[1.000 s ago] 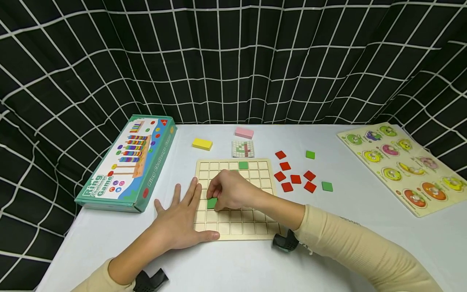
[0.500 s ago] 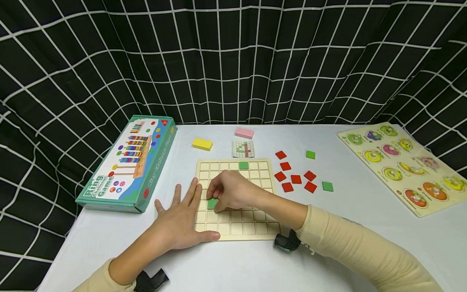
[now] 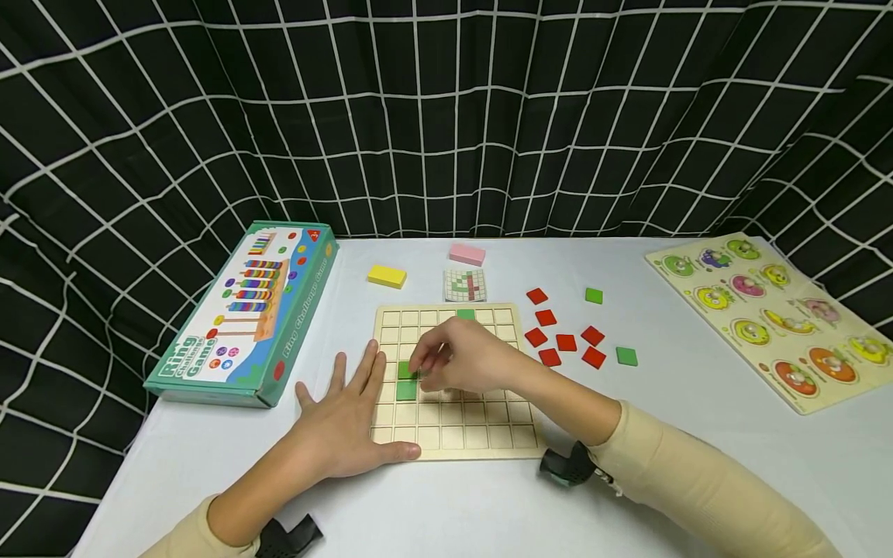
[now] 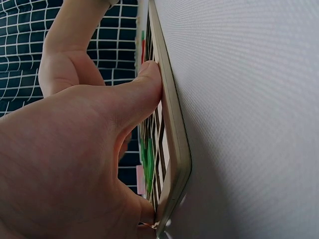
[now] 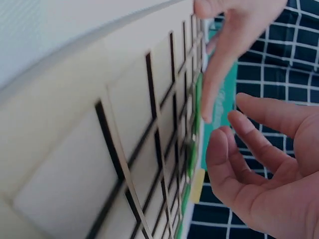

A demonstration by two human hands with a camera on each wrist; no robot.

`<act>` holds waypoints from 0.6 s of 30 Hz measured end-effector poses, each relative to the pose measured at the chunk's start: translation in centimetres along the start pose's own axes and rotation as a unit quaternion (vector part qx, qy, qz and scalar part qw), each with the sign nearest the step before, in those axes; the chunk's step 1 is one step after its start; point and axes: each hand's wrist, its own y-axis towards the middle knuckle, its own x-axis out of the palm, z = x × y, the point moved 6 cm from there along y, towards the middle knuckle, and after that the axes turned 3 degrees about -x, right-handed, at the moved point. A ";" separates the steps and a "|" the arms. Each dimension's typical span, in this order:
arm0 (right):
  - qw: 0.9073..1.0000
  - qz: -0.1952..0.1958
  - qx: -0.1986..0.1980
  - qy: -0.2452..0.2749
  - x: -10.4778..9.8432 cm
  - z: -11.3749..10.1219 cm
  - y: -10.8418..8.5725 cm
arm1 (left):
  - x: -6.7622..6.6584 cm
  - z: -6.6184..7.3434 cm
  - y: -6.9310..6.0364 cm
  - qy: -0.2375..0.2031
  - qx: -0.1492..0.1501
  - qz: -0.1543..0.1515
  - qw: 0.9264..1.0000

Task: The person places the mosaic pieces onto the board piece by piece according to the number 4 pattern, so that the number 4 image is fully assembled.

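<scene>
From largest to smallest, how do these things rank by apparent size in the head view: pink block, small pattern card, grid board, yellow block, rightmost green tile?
1. Grid board, though partly covered
2. Small pattern card
3. Yellow block and pink block: too alike to rank
4. Rightmost green tile

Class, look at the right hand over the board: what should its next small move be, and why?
Probably reach for a loose green tile: the right hand appears to hold nothing, its fingers apart in the right wrist view, and two such tiles lie right of the board.
</scene>
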 end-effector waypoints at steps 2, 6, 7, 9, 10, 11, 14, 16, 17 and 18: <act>1.000 0.004 -0.009 0.003 -0.6 0.1 -0.4 | 0.0 0.0 0.0 0.001 -0.001 0.000 1.000; 1.000 0.019 -0.017 0.015 -1.8 0.5 -1.2 | -0.1 0.1 0.0 0.004 -0.001 0.002 1.000; 0.999 0.023 -0.017 0.020 -2.1 0.6 -1.3 | -0.1 0.1 0.0 0.005 -0.001 0.003 1.000; 0.999 0.031 -0.011 0.024 -2.7 0.8 -1.7 | -0.1 0.1 0.0 0.004 -0.001 0.004 1.000; 0.999 0.035 -0.007 0.024 -3.0 0.9 -1.9 | 0.0 0.1 0.0 0.003 0.000 0.004 1.000; 0.999 0.040 -0.004 0.025 -3.3 1.1 -2.0 | 0.0 0.1 0.0 0.003 0.000 0.004 1.000; 0.998 0.057 0.003 0.026 -4.4 1.6 -2.5 | 0.0 0.1 -0.1 -0.001 0.000 0.005 1.000; 0.997 0.071 0.002 0.026 -5.1 2.1 -2.8 | 0.0 0.1 -0.1 -0.002 0.000 0.006 1.000; 0.997 0.078 0.004 0.024 -5.6 2.3 -3.0 | 0.0 0.1 -0.1 -0.002 0.000 0.006 1.000; 0.996 0.084 0.007 0.021 -5.9 2.5 -3.1 | 0.0 0.1 -0.1 -0.003 0.000 0.006 1.000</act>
